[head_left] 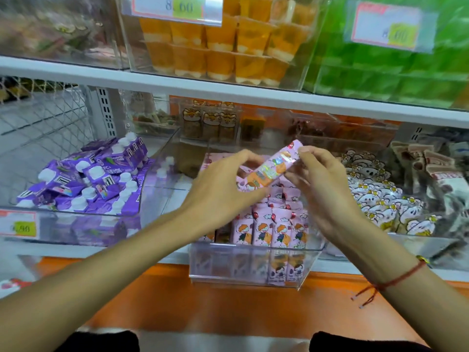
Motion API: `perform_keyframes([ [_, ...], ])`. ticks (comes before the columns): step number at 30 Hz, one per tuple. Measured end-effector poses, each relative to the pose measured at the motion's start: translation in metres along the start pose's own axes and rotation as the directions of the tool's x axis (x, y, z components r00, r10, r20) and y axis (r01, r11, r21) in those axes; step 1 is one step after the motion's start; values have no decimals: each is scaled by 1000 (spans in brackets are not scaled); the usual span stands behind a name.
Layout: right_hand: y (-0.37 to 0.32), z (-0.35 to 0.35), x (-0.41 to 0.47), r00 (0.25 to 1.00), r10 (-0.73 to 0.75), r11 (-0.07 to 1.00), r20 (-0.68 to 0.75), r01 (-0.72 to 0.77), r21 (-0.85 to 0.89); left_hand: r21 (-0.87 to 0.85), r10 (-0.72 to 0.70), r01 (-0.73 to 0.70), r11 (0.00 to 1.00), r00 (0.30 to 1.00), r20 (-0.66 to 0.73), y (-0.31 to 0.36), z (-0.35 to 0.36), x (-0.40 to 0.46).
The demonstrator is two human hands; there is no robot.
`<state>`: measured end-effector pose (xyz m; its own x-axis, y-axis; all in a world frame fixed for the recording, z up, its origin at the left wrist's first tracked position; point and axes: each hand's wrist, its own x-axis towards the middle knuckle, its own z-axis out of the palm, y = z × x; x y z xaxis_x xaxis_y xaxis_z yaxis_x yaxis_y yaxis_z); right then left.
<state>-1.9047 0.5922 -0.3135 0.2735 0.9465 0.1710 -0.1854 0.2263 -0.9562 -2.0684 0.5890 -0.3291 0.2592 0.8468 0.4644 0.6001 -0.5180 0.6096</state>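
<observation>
We hold one pink snack packet point(270, 166) tilted, left hand point(223, 189) and right hand point(322, 189) each pinching an end (above its clear bin point(253, 273)).

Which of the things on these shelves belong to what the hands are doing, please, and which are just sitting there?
In the job: pink packet, held by left hand and right hand; clear bin of matching pink packets beneath.
Lying about: purple pouches; white cartoon packets; orange jelly cups; green packs; price tag.
</observation>
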Motion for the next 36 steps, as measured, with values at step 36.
perform_keyframes([
  [36,5,2,-29,950,-104,961,294,172,-217,-118,132,-151,982,979,-152,-12,5,-18],
])
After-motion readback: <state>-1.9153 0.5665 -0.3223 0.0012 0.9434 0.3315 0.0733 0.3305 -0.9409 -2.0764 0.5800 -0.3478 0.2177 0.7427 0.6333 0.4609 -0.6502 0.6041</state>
